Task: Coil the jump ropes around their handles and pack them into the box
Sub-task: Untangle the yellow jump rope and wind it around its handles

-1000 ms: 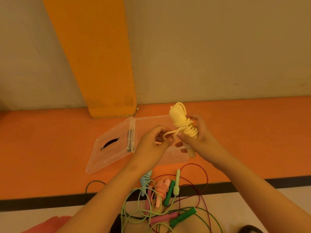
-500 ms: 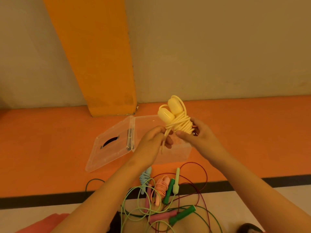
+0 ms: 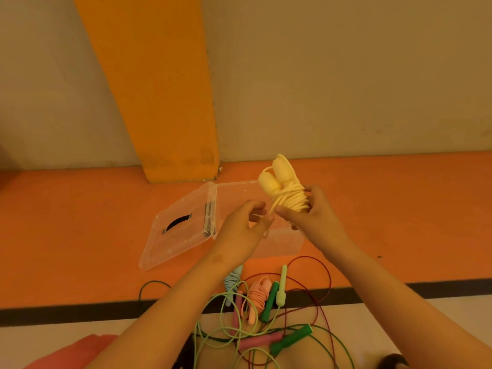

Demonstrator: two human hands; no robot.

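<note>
My right hand (image 3: 311, 214) grips a yellow jump rope (image 3: 285, 191) with its cord wound round its two handles, held above the clear plastic box (image 3: 282, 241). My left hand (image 3: 243, 226) pinches the loose end of the yellow cord just left of the bundle. The box lies open on the orange floor, its lid (image 3: 178, 230) flipped out to the left. Below my arms lie a coiled pink rope (image 3: 257, 295), a coiled light-blue rope (image 3: 231, 282), and loose green (image 3: 290, 339), pink (image 3: 259, 343), light-green (image 3: 281, 288) handles with tangled cords.
An orange pillar (image 3: 162, 102) stands against the beige wall behind the box. A black stripe (image 3: 66, 312) separates the orange floor from a white floor strip. A dark red cord (image 3: 319, 283) loops right of the pile. Something pink (image 3: 80, 350) shows at the bottom left.
The yellow bundle has turned in my right hand, so both handle ends now show at the top. My left hand keeps pinching the cord end beside it.
</note>
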